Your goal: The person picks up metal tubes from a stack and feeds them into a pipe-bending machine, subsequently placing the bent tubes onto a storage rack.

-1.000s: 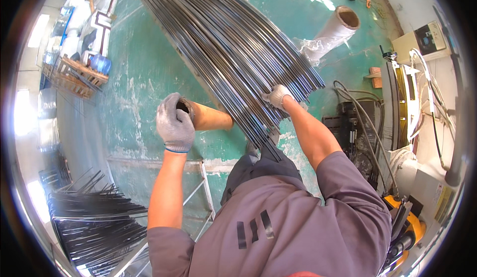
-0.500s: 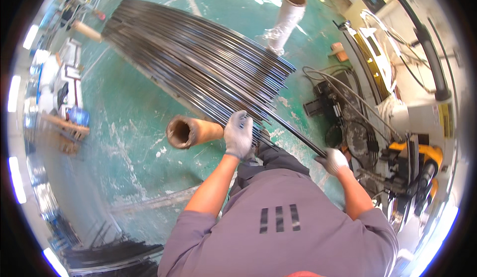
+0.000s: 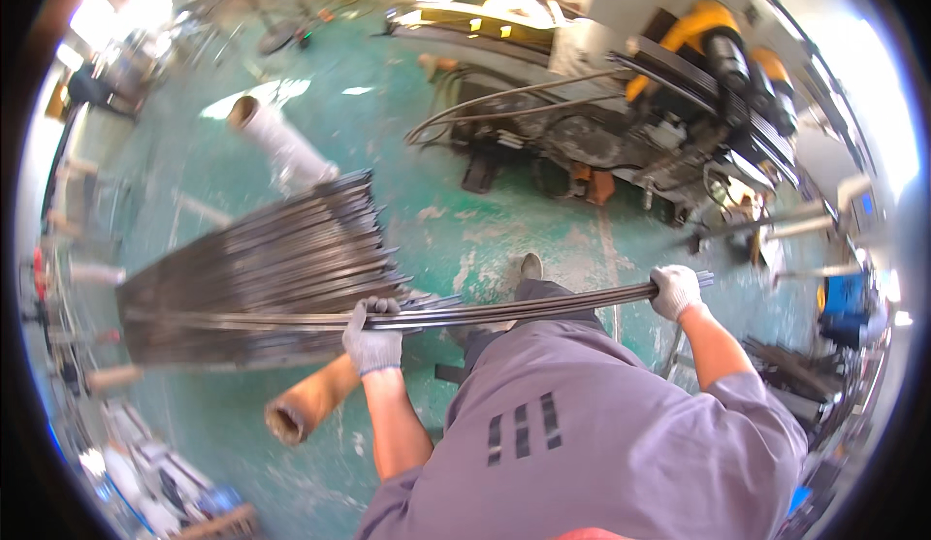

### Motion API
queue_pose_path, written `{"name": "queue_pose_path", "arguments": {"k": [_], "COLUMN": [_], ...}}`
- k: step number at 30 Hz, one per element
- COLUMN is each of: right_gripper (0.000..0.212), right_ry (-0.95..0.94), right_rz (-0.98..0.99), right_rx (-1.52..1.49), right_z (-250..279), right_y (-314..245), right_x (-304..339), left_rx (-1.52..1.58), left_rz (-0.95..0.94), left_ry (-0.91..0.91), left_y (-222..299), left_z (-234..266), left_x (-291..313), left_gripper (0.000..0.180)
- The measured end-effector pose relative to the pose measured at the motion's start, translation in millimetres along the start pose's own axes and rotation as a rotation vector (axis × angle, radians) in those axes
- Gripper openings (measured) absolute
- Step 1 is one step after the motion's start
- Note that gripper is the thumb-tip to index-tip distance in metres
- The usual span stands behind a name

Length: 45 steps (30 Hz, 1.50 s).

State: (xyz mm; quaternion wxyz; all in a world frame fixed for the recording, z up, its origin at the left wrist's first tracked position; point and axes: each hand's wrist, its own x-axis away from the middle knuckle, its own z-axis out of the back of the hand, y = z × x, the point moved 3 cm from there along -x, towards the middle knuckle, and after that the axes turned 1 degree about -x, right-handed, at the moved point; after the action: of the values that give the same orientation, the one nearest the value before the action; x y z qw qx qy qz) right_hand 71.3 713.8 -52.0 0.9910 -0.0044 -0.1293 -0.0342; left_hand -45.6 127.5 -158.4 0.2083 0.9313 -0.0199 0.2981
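Note:
A small bundle of long, dark metal rods (image 3: 529,309) lies level across the front of my body. My right hand (image 3: 676,293), in a pale knitted glove, is closed round the bundle close to its right end. Further left, my gloved left hand (image 3: 373,338) grips the same rods, thumb and fingers wrapped about them. Beyond the left hand the rods run on over a wide pile of similar metal rods (image 3: 262,254), whose near ends are uneven. Blur hides the far ends of the held rods against the pile.
A brown cardboard tube (image 3: 315,399) sticks out from the pile's near side, and a film-wrapped tube (image 3: 291,147) from its far side. Machinery with a yellow motor (image 3: 708,31) and loose cables stands ahead to the right. Dark scrap lengths (image 3: 795,370) lie at the right.
My body and view have turned right, so the pile now lies to the left. The held rods have been drawn out from the pile and swung level, both hands on them.

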Motion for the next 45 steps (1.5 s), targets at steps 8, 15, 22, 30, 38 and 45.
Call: {"name": "queue_pose_path", "arguments": {"k": [8,15,22,30,38,45], "right_gripper": [0.012,0.049,0.019,0.026,0.023,0.034], "right_ry": [0.305,0.509,0.941,1.477,1.57,1.177], "right_rz": [-0.683,-0.643,-0.931,-0.812,-0.893,-0.857], "right_rx": [-0.039,-2.937,-2.801,-2.55,-2.244,-2.291], "right_z": [-47.9,-66.7,-41.9,-8.6,107.2,126.7], "right_y": [228.9,178.5,223.7,298.1,266.9,263.8], "right_x": [48.4,-51.7,-102.8,-98.3,-189.4,-257.8], "left_rx": [-0.177,-0.277,-0.5,-0.506,-0.582,-0.506], "left_rz": [-0.23,-0.106,0.053,-0.009,-0.019,0.171], "left_ry": [-0.235,-0.371,-0.695,-0.744,-0.489,-0.365], "left_y": [37.5,-158.0,-228.1,-182.9,-195.8,-253.7], "left_z": [-202.5,-348.6,-454.5,-510.6,-526.1,-540.0], "left_x": [36.9,25.4,20.3,-66.7,-209.0,-281.7], "left_gripper": [0.013,0.01,0.03,0.031,0.024,0.022]}}
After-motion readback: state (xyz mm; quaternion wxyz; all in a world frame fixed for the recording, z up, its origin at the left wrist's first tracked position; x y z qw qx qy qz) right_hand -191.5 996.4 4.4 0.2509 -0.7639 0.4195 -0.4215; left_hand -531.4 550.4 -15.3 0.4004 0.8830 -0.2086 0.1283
